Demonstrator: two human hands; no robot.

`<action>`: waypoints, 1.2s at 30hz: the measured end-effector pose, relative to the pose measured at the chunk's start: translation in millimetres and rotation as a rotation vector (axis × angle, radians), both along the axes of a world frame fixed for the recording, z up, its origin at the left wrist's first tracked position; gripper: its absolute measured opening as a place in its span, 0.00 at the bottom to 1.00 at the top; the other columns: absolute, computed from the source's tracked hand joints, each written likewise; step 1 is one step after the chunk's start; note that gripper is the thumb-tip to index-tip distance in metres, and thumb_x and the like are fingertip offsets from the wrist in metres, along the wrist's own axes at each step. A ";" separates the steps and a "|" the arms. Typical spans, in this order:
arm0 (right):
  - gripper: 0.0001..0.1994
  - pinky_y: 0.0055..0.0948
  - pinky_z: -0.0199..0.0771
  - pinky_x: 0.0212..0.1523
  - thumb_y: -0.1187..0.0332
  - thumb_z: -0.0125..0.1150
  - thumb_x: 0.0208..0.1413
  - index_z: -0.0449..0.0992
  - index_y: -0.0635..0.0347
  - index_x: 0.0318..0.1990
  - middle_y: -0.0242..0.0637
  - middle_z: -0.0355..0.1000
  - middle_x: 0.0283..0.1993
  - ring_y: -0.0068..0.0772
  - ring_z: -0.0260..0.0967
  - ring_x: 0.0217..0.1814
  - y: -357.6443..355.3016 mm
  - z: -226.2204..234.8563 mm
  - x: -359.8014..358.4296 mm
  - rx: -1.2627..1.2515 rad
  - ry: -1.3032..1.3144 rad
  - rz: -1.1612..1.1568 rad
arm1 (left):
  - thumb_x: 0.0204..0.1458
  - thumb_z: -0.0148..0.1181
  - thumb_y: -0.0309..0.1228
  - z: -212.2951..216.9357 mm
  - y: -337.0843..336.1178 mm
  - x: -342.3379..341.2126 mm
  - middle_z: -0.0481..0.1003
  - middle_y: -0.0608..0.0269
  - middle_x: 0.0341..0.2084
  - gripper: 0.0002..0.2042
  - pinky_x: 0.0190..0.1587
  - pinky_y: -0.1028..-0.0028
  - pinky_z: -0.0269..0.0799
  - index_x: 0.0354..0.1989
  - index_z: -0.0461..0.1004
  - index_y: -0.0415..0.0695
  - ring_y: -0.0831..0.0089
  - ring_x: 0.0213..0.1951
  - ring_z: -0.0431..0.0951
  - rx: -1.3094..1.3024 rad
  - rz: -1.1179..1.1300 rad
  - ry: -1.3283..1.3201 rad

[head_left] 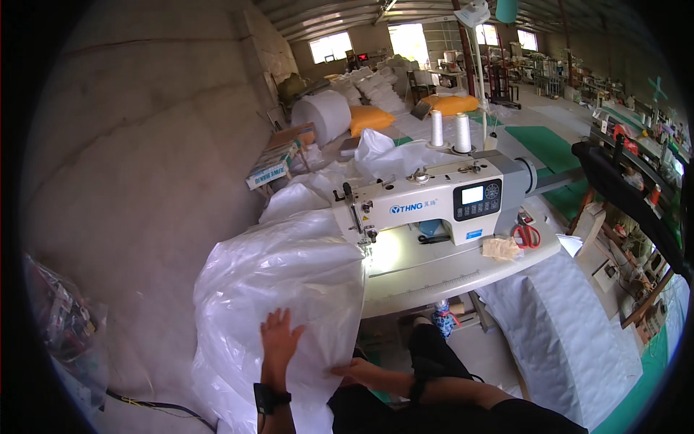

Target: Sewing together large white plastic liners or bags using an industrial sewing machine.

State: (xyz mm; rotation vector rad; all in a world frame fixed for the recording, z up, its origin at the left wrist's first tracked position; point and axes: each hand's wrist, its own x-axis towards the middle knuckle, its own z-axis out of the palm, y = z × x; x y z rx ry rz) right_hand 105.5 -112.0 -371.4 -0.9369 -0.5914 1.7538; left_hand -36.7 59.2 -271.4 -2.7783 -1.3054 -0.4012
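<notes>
A large, shiny, translucent white plastic sheet [289, 267] lies bunched over the left end of the sewing table and hangs down toward me. My left hand [280, 338] rests on it, fingers spread, palm down. At the sheet's right edge, my right hand [358, 372] has its fingers closed on the plastic near my lap. Beyond stands a white sewing machine [434, 195] with a lit screen; its lamp shines on the needle area. Part of the sheet runs up to the needle end, where the contact is too small to make out.
Red-handled scissors [526, 236] and a tan scrap [502, 249] lie on the tabletop's right side [441, 271]. Black thread snips [434, 239] sit under the machine arm. Two white thread cones [461, 134] stand behind. White quilted material [571, 333] hangs at right; a bare wall [144, 181] rises at left.
</notes>
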 end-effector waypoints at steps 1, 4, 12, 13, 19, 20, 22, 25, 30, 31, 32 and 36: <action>0.19 0.32 0.74 0.54 0.61 0.64 0.58 0.76 0.63 0.53 0.36 0.76 0.51 0.33 0.75 0.49 -5.3 5.4 4.5 -0.028 -0.015 -0.014 | 0.56 0.56 0.51 -7.9 13.0 -9.7 0.60 0.45 0.65 0.32 0.63 0.43 0.53 0.65 0.63 0.45 0.46 0.66 0.58 -0.005 0.114 0.050; 0.18 0.33 0.73 0.56 0.63 0.62 0.60 0.75 0.64 0.53 0.37 0.75 0.53 0.32 0.74 0.52 -18.5 14.8 14.3 -0.048 -0.033 0.006 | 0.55 0.56 0.54 -19.6 36.4 -45.8 0.56 0.50 0.68 0.34 0.62 0.38 0.53 0.67 0.59 0.49 0.49 0.68 0.56 -0.131 0.462 0.111; 0.17 0.30 0.72 0.52 0.63 0.59 0.61 0.73 0.63 0.54 0.34 0.76 0.47 0.29 0.74 0.48 -26.8 -4.8 16.5 -0.012 0.033 -0.211 | 0.51 0.62 0.27 28.7 -42.3 -29.3 0.75 0.43 0.47 0.17 0.54 0.57 0.69 0.49 0.74 0.35 0.49 0.50 0.74 0.250 -0.071 -0.339; 0.18 0.30 0.72 0.51 0.64 0.58 0.61 0.72 0.63 0.55 0.35 0.75 0.47 0.29 0.73 0.47 -25.4 -5.5 14.9 0.016 0.012 -0.263 | 0.50 0.62 0.28 31.3 -63.0 -14.7 0.77 0.46 0.43 0.15 0.51 0.58 0.71 0.46 0.75 0.36 0.50 0.46 0.76 0.240 -0.165 -0.328; 0.16 0.29 0.74 0.45 0.65 0.52 0.64 0.70 0.62 0.55 0.33 0.73 0.45 0.27 0.72 0.44 -30.2 2.6 12.6 0.025 0.029 -0.365 | 0.49 0.63 0.33 13.3 -134.6 42.4 0.76 0.50 0.40 0.19 0.49 0.57 0.70 0.49 0.73 0.38 0.50 0.46 0.74 -0.044 -0.216 -0.141; 0.16 0.29 0.74 0.43 0.65 0.52 0.64 0.70 0.62 0.55 0.33 0.73 0.45 0.26 0.72 0.43 -32.6 3.8 13.6 -0.001 0.088 -0.369 | 0.49 0.63 0.33 7.4 -136.0 44.7 0.76 0.50 0.39 0.20 0.48 0.56 0.70 0.50 0.72 0.38 0.51 0.45 0.74 -0.027 -0.204 -0.189; 0.15 0.30 0.75 0.41 0.65 0.51 0.64 0.71 0.62 0.54 0.32 0.73 0.44 0.27 0.73 0.42 -36.5 5.1 15.7 -0.033 0.069 -0.370 | 0.49 0.63 0.33 -5.8 -132.9 47.8 0.75 0.50 0.37 0.21 0.46 0.55 0.70 0.51 0.71 0.39 0.51 0.43 0.74 -0.018 -0.143 -0.243; 0.14 0.30 0.76 0.39 0.64 0.51 0.64 0.71 0.61 0.52 0.33 0.73 0.43 0.28 0.73 0.41 -37.5 6.1 18.5 -0.046 0.011 -0.344 | 0.49 0.61 0.33 -25.2 -117.5 55.6 0.72 0.55 0.32 0.15 0.41 0.55 0.69 0.43 0.72 0.41 0.55 0.40 0.73 0.220 -0.164 -0.245; 0.14 0.30 0.77 0.38 0.64 0.51 0.65 0.70 0.63 0.52 0.33 0.71 0.40 0.27 0.72 0.37 -37.4 10.7 25.1 -0.018 -0.064 -0.302 | 0.52 0.54 0.30 -36.4 -96.9 63.2 0.73 0.53 0.32 0.06 0.38 0.53 0.69 0.33 0.70 0.41 0.50 0.37 0.74 -0.052 -0.296 -0.044; 0.14 0.30 0.77 0.37 0.63 0.51 0.65 0.70 0.63 0.51 0.33 0.71 0.39 0.27 0.72 0.36 -38.3 11.4 27.7 -0.004 -0.067 -0.325 | 0.52 0.53 0.29 -34.2 -96.2 63.1 0.73 0.53 0.32 0.05 0.38 0.53 0.69 0.31 0.70 0.42 0.48 0.36 0.74 -0.167 -0.305 -0.039; 0.14 0.29 0.76 0.37 0.62 0.51 0.65 0.70 0.63 0.51 0.33 0.71 0.38 0.26 0.72 0.36 -39.2 11.5 29.8 -0.021 -0.040 -0.320 | 0.53 0.52 0.30 -32.5 -101.1 62.1 0.74 0.49 0.31 0.06 0.38 0.53 0.70 0.31 0.70 0.40 0.45 0.34 0.75 -0.310 -0.313 -0.176; 0.15 0.26 0.75 0.36 0.60 0.51 0.65 0.71 0.64 0.48 0.35 0.71 0.37 0.24 0.71 0.35 -33.2 5.0 42.1 0.050 -0.307 -0.489 | 0.53 0.53 0.31 -18.3 -114.0 60.7 0.75 0.45 0.28 0.07 0.38 0.55 0.72 0.33 0.71 0.39 0.44 0.35 0.76 -0.529 -0.331 -0.157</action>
